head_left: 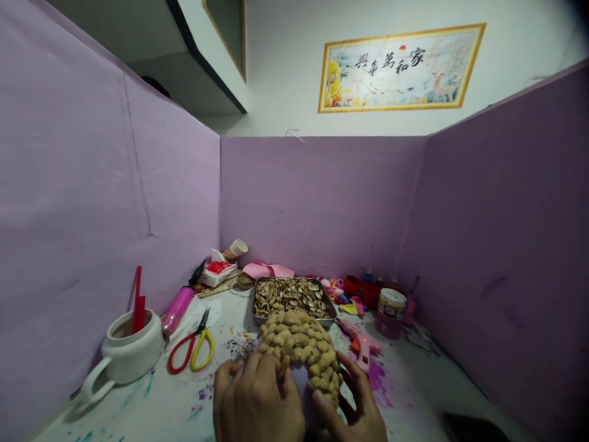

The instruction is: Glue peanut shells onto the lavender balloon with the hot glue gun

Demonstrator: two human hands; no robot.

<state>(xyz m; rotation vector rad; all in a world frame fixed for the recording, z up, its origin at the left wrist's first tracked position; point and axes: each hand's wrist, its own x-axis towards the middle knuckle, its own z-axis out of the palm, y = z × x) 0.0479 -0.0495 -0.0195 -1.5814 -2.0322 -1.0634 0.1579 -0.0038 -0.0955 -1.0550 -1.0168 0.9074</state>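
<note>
Between my hands is a rounded form covered with peanut shells (301,341), with a smooth pale purple patch (300,379) bare on its near side. My right hand (353,402) grips its right side, thumb in front and fingers behind. On the left, my left hand (257,396) has its fingers bent together against the edge of the shells, pressing on a peanut shell (284,363) beside the bare patch. The fingertips are partly hidden by the back of that hand. Just behind the form stands a metal tray (332,314) of loose shell halves.
Red-and-yellow-handled scissors (201,344) and a white pot (133,356) lie left. To the right are a pink glue gun (362,345), a lidded jar (391,310) and a dark flat object (473,428). Purple panels (322,202) enclose the paint-stained table (184,405).
</note>
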